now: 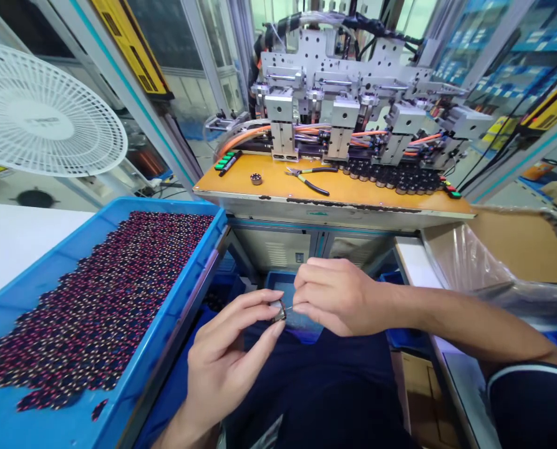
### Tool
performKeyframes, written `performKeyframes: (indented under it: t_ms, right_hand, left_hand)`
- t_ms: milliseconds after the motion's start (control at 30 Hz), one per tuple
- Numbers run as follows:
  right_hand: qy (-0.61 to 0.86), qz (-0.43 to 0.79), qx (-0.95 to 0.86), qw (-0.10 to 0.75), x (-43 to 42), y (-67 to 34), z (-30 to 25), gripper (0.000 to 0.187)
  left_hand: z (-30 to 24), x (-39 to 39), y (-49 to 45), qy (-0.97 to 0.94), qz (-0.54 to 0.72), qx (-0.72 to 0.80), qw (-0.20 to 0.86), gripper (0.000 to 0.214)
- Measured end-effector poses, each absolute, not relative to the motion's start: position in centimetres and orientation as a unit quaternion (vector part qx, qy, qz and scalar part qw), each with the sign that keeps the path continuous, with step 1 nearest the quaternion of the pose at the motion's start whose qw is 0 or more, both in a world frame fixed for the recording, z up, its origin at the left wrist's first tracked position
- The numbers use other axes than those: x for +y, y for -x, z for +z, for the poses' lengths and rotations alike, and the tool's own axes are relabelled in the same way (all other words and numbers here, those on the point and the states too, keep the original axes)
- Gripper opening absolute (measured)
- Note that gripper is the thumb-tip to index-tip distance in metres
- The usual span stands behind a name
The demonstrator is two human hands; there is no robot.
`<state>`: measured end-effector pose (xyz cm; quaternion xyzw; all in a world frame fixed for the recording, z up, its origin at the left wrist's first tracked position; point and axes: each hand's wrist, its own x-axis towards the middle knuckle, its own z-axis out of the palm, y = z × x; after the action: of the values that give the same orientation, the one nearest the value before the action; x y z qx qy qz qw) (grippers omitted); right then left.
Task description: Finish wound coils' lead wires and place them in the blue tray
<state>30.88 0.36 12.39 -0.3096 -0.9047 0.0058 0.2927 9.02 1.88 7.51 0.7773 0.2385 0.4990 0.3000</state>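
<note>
My left hand (234,349) pinches a small round metal-and-black part (279,310) between thumb and fingertips, above my lap. Close beside it on the right, my right hand (337,296) is closed, its thumb and fingers pressed together. A thin wire-like piece (289,307) runs from the part to the right fingertips; whether it belongs to the part or is a separate tool is too small to tell. To the left, a blue tray (91,408) carries many small dark round parts (114,293) with pink and pale marks.
Ahead, an orange-topped bench (273,196) holds pliers (309,178), one loose round part (256,179), a marker (230,163) and rows of black round parts (395,174) under a machine (339,112). A white fan (48,118) stands left; a plastic-lined box (521,249) sits right.
</note>
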Motion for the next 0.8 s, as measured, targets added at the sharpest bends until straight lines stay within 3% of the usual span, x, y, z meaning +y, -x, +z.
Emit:
performKeyframes:
  t_ms: [133,200,267,333,400,567,800]
  right_hand:
    - [0.377,0.36,-0.804,0.286,0.3,-30.5,12.2,0.021]
    - [0.4,0.412,-0.779,0.252,1.9,-31.1,12.7,0.021]
    - [0.47,0.3,-0.791,0.252,4.9,-32.6,13.5,0.02]
    - [0.575,0.074,-0.773,0.257,9.0,-34.9,14.2,0.018]
    - [0.629,-0.018,-0.737,0.248,13.2,-37.3,14.7,0.023]
    - [0.663,-0.053,-0.728,0.167,19.5,-40.6,13.5,0.049]
    - [0.667,-0.052,-0.74,0.074,18.8,-39.9,12.4,0.052]
  left_hand:
    - [7.3,2.2,-8.7,-0.774,0.502,0.234,0.307,0.029]
    - [7.1,2.4,-8.6,-0.775,0.5,0.229,0.311,0.029]
    - [7.0,2.6,-8.5,-0.77,0.501,0.233,0.319,0.028]
    - [6.8,2.8,-8.5,-0.757,0.509,0.244,0.33,0.028]
    - [6.7,2.9,-8.4,-0.743,0.517,0.254,0.342,0.026]
    - [7.2,3.0,-7.8,-0.725,0.526,0.274,0.349,0.02]
    - [7.9,3.4,-6.4,-0.683,0.574,0.317,0.322,0.019]
